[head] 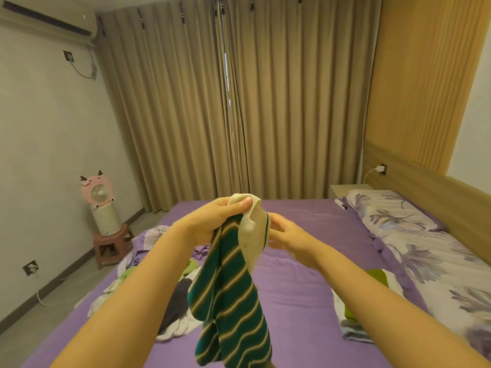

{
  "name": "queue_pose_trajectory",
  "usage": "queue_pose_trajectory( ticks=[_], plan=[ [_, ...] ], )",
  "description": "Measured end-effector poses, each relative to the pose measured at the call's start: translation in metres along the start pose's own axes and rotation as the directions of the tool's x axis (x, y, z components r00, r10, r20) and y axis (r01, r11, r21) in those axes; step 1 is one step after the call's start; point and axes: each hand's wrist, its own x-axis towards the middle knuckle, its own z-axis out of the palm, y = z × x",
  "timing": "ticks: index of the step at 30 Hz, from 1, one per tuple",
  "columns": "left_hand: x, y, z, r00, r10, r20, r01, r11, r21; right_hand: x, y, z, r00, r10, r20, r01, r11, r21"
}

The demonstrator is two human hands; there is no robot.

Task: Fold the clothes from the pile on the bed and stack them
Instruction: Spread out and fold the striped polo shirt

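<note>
The bed [292,261] spreads out below my arms, purple sheet bare in the middle, and I place everything else by it. On its left side lies the pile [148,290] of unfolded clothes; on its right side, near the flowered pillow [393,216], sits a small stack [356,314] of folded pieces. Above the middle of the bed I hold up a green striped garment [228,301]. Its long axis runs straight down from my grip, so the cream collar is at the top and the free end dangles toward me, clear of the sheet. My left hand [220,221] is the higher one, with thumb and fingers closed on the collar. My right hand [281,232] sits just beside the collar's other edge; its fingers look curled onto the cloth, though blur makes that unsure. I judge spreading comes next.
</note>
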Motion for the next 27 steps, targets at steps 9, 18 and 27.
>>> queue_pose_trajectory(
  ticks=[9, 18, 27],
  plan=[
    [-0.025, 0.042, -0.035, 0.99, 0.042, -0.132, -0.033, 0.997, 0.076, 0.0, 0.048, 0.038, 0.928, 0.132, 0.347, -0.099, 0.989, -0.113],
    [-0.054, 0.013, -0.062, 0.907, -0.037, -0.42, 0.079, 0.993, 0.082, -0.003, 0.051, 0.052, 0.982, 0.017, 0.189, -0.016, 1.0, -0.006],
    [-0.087, -0.042, -0.057, 0.869, -0.205, -0.45, 0.305, 0.939, 0.159, -0.01, 0.029, 0.011, 0.968, -0.152, -0.201, 0.092, 0.956, -0.279]
  ],
)
